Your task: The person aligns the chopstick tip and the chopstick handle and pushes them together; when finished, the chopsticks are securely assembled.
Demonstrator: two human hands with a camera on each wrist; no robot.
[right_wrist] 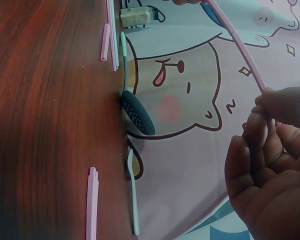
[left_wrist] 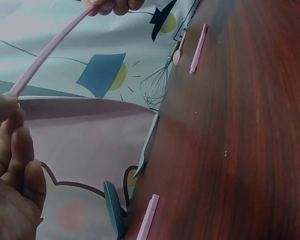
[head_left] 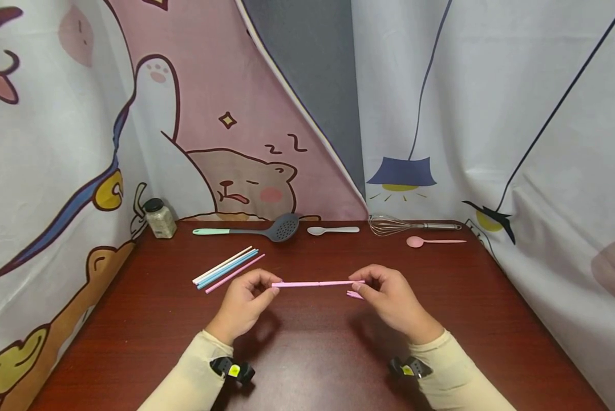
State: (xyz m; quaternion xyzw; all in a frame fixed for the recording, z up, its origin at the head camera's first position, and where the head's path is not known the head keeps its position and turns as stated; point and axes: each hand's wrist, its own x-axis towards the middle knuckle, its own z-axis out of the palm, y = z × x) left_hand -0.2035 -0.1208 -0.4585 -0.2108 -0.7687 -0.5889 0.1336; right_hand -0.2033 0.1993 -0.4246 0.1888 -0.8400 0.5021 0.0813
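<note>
Pink stick [head_left: 307, 283] sits mid-frame in the head view, left hand [head_left: 245, 301] and right hand [head_left: 388, 298] each with a pinching grip on it. Left wrist view shows loose pink pieces [left_wrist: 198, 49] upper right, so probably only partway done. Right wrist view shows a joint [right_wrist: 233, 33] upper right, can't tell if it's finished.

The left hand [head_left: 242, 302] and right hand [head_left: 392, 299] are pinching a pink stick [head_left: 299, 284]. A jar [head_left: 161, 221] is standing far left on the bench [head_left: 148, 331].
</note>
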